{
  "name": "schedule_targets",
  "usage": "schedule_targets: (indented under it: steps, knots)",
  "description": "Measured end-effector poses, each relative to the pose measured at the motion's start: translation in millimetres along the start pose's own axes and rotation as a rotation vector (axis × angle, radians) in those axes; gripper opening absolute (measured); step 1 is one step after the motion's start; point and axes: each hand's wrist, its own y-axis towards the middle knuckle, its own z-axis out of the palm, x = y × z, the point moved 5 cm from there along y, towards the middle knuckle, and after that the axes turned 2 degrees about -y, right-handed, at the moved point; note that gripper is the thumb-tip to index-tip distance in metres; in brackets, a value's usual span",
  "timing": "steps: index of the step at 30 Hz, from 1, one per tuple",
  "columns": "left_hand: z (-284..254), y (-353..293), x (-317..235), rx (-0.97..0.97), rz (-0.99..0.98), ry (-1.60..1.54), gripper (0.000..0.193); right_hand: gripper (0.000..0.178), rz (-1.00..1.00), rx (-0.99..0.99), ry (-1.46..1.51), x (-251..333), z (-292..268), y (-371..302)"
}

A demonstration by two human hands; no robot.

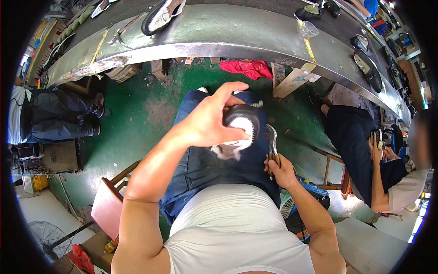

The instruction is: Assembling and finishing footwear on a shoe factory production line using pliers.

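Note:
My left hand is wrapped around a partly made shoe over my lap. Its black end points up and away, a white pleated underside faces me, and some pale loose material hangs below. To its right, my right hand is closed around the handles of metal pliers. The pliers' curved head points away from me, beside the shoe but apart from it. The fingers on the shoe's far side are partly hidden.
A long metal-edged bench runs across the front, bearing shoes, a hammer and a clear plastic cup. Red cloth lies on the green floor beneath. Co-workers sit at right and stand at left.

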Motion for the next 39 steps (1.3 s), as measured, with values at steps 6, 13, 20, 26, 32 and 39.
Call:
schedule_targets:
  steps: [6, 13, 20, 26, 32, 39]
  knots:
    - [26.2, 2.4, 136.6, -0.199, -0.471, 0.172, 0.076, 0.030, -0.099, 0.073, -0.369, 22.6, -1.4, -4.7]
    - [49.3, -78.5, 136.8, -0.283, -0.317, 0.290, 0.046, 0.046, -0.229, 0.294, -0.542, 66.1, 3.2, -2.0]
    - [67.8, -71.6, 108.3, -0.333, -0.031, 0.590, 0.018, 0.043, -0.263, 0.385, -0.698, 110.6, 0.1, 33.9]
    - [79.9, -76.0, 193.2, -0.447, -0.313, -0.353, 0.051, 0.030, -0.065, 0.595, -1.058, 129.8, 9.6, 51.5]
    - [82.4, -68.5, 188.2, -0.261, -0.475, -0.824, 0.073, 0.027, -0.197, 0.243, -0.663, 71.2, 32.7, 44.0]
    - [84.8, -61.8, 215.2, -0.377, -0.401, -0.233, 0.072, 0.033, -0.220, 0.296, -0.674, 67.3, 21.0, 47.4]
